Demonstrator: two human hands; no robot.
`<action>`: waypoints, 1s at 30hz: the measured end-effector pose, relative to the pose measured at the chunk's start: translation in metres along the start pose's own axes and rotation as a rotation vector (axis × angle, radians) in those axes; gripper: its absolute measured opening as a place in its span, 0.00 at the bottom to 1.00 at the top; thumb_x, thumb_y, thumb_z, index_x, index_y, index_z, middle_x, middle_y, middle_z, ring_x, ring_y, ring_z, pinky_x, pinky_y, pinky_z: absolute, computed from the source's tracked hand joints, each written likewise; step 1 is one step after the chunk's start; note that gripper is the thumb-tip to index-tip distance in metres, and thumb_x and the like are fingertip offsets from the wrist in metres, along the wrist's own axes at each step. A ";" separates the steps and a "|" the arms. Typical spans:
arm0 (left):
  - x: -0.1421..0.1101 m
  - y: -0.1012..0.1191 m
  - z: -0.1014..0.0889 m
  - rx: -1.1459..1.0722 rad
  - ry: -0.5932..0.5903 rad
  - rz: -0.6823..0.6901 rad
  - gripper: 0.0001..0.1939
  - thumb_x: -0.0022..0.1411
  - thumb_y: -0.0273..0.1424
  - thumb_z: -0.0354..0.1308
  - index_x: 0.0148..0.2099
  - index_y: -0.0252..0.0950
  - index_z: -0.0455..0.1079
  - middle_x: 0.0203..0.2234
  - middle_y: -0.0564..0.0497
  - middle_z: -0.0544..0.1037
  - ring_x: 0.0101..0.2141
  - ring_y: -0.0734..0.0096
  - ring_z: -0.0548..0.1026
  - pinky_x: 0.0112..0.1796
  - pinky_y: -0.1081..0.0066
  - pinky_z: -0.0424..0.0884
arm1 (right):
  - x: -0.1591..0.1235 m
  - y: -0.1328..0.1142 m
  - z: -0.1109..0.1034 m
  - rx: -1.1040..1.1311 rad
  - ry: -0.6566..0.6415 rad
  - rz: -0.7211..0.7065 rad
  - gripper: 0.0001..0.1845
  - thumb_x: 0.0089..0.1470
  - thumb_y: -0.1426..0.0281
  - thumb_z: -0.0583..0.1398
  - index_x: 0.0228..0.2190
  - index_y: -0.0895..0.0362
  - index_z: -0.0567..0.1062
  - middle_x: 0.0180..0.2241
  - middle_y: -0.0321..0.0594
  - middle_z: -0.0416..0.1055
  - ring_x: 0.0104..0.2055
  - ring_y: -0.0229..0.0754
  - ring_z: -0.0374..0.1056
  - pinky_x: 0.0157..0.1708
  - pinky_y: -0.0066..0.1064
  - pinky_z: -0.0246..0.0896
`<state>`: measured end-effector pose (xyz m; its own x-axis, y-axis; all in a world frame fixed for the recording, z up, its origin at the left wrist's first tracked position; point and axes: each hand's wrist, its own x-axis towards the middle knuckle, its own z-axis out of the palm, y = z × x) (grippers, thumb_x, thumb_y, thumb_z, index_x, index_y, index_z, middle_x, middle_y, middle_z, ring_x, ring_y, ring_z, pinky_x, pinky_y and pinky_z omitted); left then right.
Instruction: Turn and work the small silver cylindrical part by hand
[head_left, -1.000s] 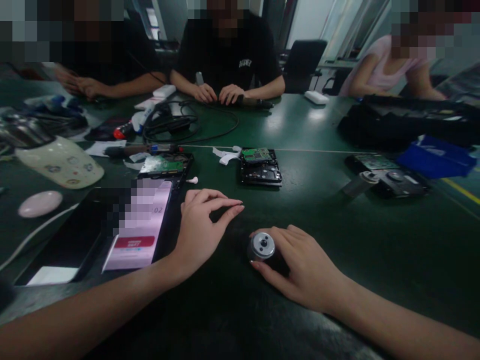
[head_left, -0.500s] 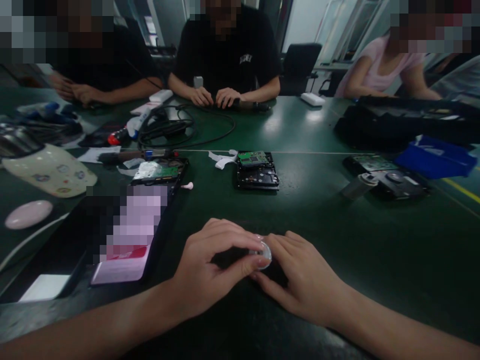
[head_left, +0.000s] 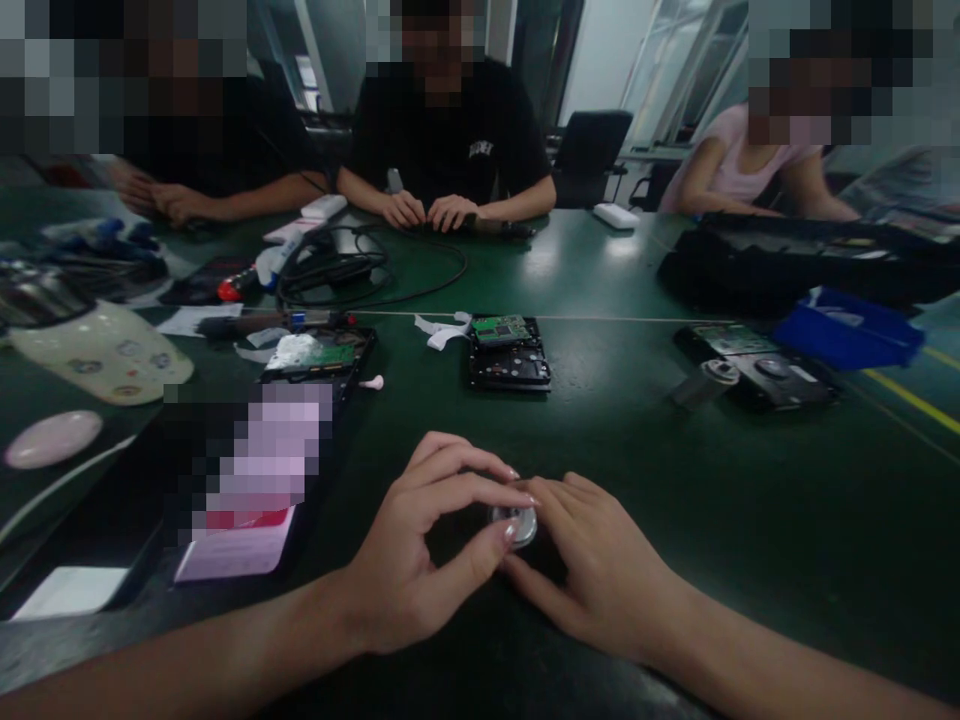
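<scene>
A small round silver metal part sits on the dark green table right in front of me. My right hand cups it from the right, fingers wrapped around its side. My left hand pinches its rim from the left with thumb and fingertips. Both hands hide most of the part; only its shiny top shows between the fingertips.
A phone with a lit screen lies left of my hands. Opened hard drives lie farther back, with a blue bin, cables and a pale pouch. Three other people sit across the table.
My left hand moved right from open table and closed its fingertips on the silver part. The right hand stayed on it. The view tilted slightly downward.
</scene>
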<state>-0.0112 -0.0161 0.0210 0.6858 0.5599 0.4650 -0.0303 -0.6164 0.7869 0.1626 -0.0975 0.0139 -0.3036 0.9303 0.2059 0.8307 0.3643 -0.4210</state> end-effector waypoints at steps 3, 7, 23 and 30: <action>0.000 -0.001 0.001 0.001 0.054 -0.008 0.07 0.57 0.21 0.59 0.36 0.38 0.75 0.36 0.49 0.76 0.42 0.65 0.69 0.43 0.64 0.66 | 0.000 -0.001 -0.001 0.028 -0.029 0.015 0.09 0.59 0.65 0.55 0.39 0.58 0.66 0.36 0.42 0.71 0.33 0.43 0.65 0.33 0.35 0.50; 0.001 -0.001 0.003 0.002 0.083 -0.010 0.06 0.56 0.22 0.61 0.35 0.38 0.74 0.35 0.49 0.76 0.41 0.63 0.69 0.43 0.63 0.66 | 0.000 -0.001 -0.002 0.026 -0.018 0.020 0.08 0.59 0.66 0.55 0.38 0.57 0.66 0.35 0.41 0.70 0.32 0.43 0.64 0.33 0.35 0.50; 0.003 -0.008 0.005 0.218 0.350 -0.036 0.03 0.58 0.27 0.63 0.33 0.40 0.75 0.30 0.52 0.77 0.37 0.64 0.71 0.40 0.62 0.67 | 0.001 -0.002 -0.003 0.010 -0.022 0.044 0.09 0.57 0.65 0.57 0.37 0.58 0.67 0.33 0.40 0.71 0.31 0.43 0.63 0.32 0.35 0.50; 0.007 -0.025 0.001 0.612 0.218 -0.389 0.06 0.57 0.33 0.64 0.38 0.48 0.80 0.36 0.51 0.77 0.41 0.55 0.69 0.39 0.56 0.64 | 0.001 -0.003 -0.003 0.019 0.004 0.061 0.12 0.56 0.64 0.58 0.40 0.58 0.68 0.35 0.40 0.72 0.33 0.44 0.65 0.35 0.36 0.53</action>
<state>-0.0050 0.0032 0.0043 0.4035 0.8573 0.3197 0.6372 -0.5140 0.5742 0.1610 -0.0976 0.0185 -0.2509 0.9506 0.1826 0.8387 0.3077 -0.4493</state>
